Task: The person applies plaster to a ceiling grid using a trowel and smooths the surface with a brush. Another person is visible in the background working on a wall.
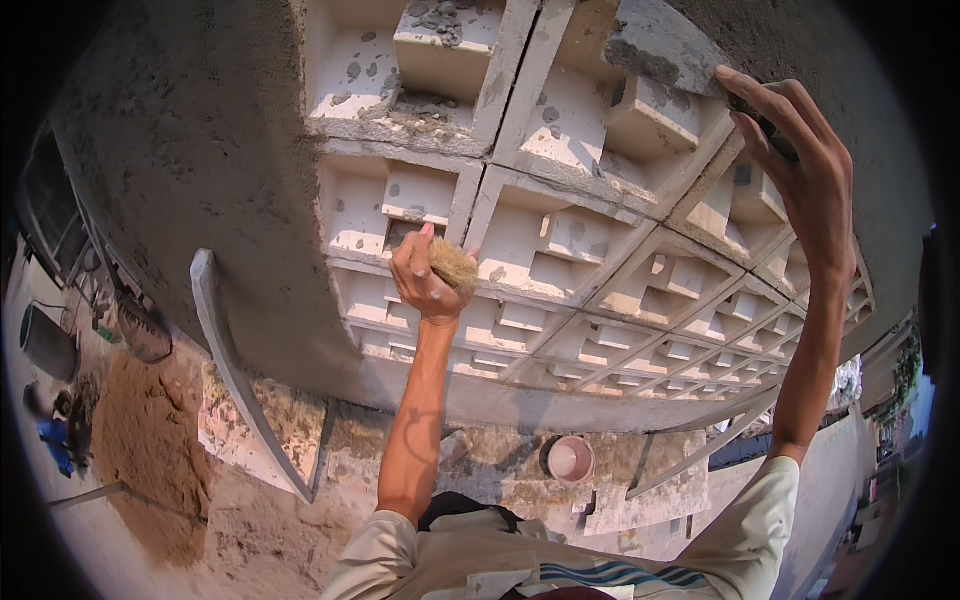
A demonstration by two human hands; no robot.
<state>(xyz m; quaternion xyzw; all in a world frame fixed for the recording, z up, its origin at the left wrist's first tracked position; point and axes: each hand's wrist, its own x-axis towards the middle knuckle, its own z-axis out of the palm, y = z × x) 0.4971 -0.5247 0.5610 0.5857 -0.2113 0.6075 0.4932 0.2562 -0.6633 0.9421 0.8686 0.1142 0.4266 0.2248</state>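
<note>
My left hand is closed around a rough tan sponge, held against or just in front of a pale vent block with a stepped recess. Grey mortar spots dot this block and the ones around it. Higher up on the right, my right hand has its fingers bent and apart. Its fingertips touch or nearly touch the mortar-smeared edge of an upper block. A dark patch shows between those fingers, and I cannot tell whether it is shadow.
Grey rendered wall borders the blocks. A curved pale plank or pole leans at the left. Below stands a pinkish bucket on a stained surface. A sand heap, a dark bucket and another person are at far left.
</note>
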